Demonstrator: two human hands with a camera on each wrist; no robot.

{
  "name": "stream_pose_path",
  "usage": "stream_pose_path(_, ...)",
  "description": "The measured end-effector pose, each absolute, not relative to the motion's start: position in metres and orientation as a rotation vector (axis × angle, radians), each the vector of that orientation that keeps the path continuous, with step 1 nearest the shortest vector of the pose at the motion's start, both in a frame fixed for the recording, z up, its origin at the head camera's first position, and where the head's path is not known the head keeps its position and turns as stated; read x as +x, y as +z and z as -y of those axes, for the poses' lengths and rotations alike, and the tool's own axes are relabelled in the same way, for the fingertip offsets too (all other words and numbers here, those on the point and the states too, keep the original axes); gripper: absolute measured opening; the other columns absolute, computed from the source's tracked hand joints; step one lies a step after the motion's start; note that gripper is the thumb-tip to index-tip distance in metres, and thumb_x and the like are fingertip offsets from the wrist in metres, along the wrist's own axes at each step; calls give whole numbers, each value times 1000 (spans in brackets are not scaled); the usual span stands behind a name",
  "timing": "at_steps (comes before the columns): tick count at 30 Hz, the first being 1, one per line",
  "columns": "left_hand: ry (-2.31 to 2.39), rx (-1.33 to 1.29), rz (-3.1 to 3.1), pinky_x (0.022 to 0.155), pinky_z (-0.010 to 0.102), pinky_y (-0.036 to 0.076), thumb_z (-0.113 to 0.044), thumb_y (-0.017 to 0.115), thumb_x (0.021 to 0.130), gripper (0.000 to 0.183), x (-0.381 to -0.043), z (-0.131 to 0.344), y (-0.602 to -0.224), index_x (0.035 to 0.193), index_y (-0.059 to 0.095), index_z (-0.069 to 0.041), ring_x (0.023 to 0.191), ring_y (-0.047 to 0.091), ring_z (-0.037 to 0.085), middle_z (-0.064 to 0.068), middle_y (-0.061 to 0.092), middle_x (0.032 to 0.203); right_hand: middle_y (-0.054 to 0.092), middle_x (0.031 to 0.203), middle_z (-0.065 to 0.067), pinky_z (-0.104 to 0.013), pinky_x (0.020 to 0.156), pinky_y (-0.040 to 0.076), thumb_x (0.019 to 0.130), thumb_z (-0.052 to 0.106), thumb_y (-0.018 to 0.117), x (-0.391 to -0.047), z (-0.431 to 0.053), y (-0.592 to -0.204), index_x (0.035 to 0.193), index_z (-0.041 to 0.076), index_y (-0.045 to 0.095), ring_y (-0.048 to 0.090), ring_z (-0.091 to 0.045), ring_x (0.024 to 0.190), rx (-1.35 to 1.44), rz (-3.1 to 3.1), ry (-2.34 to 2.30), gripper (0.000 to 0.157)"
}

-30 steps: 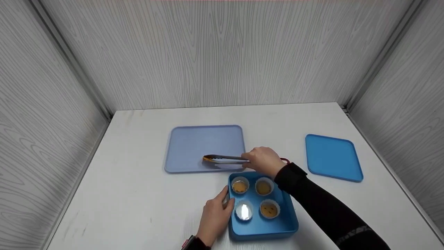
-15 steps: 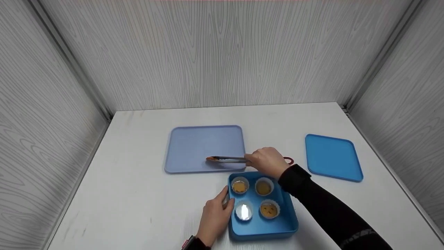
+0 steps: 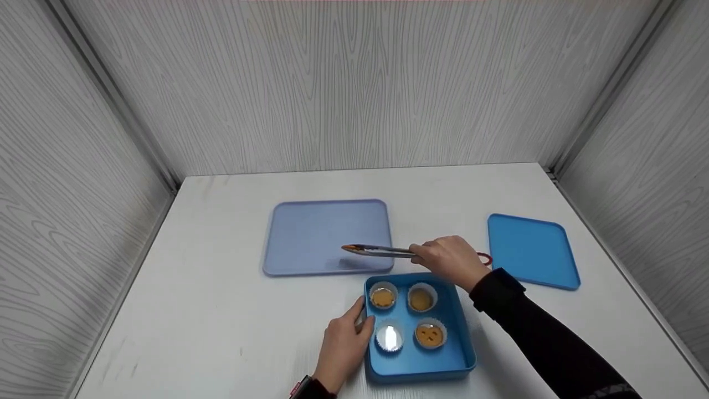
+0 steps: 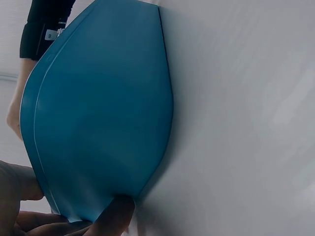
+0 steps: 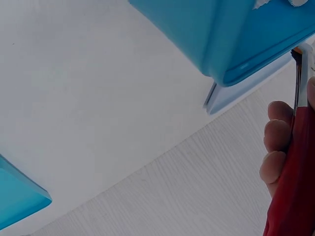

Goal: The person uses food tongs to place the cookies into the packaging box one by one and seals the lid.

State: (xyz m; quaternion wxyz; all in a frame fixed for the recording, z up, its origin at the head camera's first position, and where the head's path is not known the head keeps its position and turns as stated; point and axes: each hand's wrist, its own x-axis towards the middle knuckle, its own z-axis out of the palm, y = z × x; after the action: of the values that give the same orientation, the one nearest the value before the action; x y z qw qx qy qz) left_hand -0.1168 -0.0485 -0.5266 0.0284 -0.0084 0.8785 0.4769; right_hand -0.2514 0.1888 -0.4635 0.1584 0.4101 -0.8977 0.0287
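My right hand (image 3: 447,259) grips a pair of metal tongs (image 3: 388,251) by their red handles (image 5: 294,172). A small orange-brown piece (image 3: 351,247) shows at the tips, over the lavender tray (image 3: 318,233). My left hand (image 3: 342,346) holds the left wall of a blue box (image 3: 415,363), and its fingers (image 4: 115,216) press the outside. Inside the box stand several white fluted paper cups. Three hold orange-brown round cookies, such as the dotted cookie (image 3: 430,335) at front right. The front left cup (image 3: 389,337) has only a shiny bottom showing.
At the right lies a flat blue lid-like tray (image 3: 534,252). Everything rests on a white table (image 3: 210,310), closed in by grey wood-grain panels (image 3: 354,88) at the back and both sides.
My right hand has drawn the tongs to the right across the lavender tray, and the tips now sit slightly higher. The left hand and the box have stayed in place.
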Motion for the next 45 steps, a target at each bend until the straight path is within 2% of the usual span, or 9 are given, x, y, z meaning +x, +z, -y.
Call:
stream_pose_path(17, 1470, -53, -2665, 105, 49, 50, -22, 63, 101, 53, -119, 48, -527, 147, 53, 0, 131, 58, 31, 16, 61, 142, 78, 84, -1, -28, 57, 59, 84, 15, 84, -227, -243, -453, 107, 12, 75, 71, -13, 65, 1176, 2360, 168, 25)
stream_pose_path(27, 1474, -27, -2672, 105, 49, 50, -23, 62, 102, 52, -119, 47, -528, 148, 52, -1, 131, 59, 31, 15, 61, 141, 78, 83, -2, -28, 54, 58, 74, 10, 89, -203, -271, -443, 108, 10, 76, 72, -12, 66, 1156, 2288, 234, 37)
stream_pose_path(37, 1479, 4, -2701, 105, 49, 51, -24, 62, 102, 51, -120, 46, -530, 147, 54, 0, 130, 59, 30, 15, 62, 141, 77, 83, 2, -23, 53, 56, 71, 10, 90, -175, -296, -421, 111, 11, 79, 70, -8, 65, 1243, 2263, 284, 42)
stream_pose_path(42, 1462, -27, -2674, 106, 50, 49, -24, 62, 102, 52, -121, 46, -529, 148, 53, -2, 131, 58, 30, 14, 61, 142, 78, 85, 3, -24, 57, 59, 72, 11, 89, -163, -302, -412, 110, 12, 79, 72, -7, 68, 1328, 2306, 322, 39)
stream_pose_path(45, 1469, -24, -2674, 106, 49, 49, -24, 62, 102, 52, -122, 46, -529, 148, 53, -2, 132, 58, 30, 14, 61, 142, 77, 84, 5, -20, 58, 58, 72, 12, 90, -156, -302, -410, 107, 12, 80, 70, -4, 67, 1372, 2348, 334, 37)
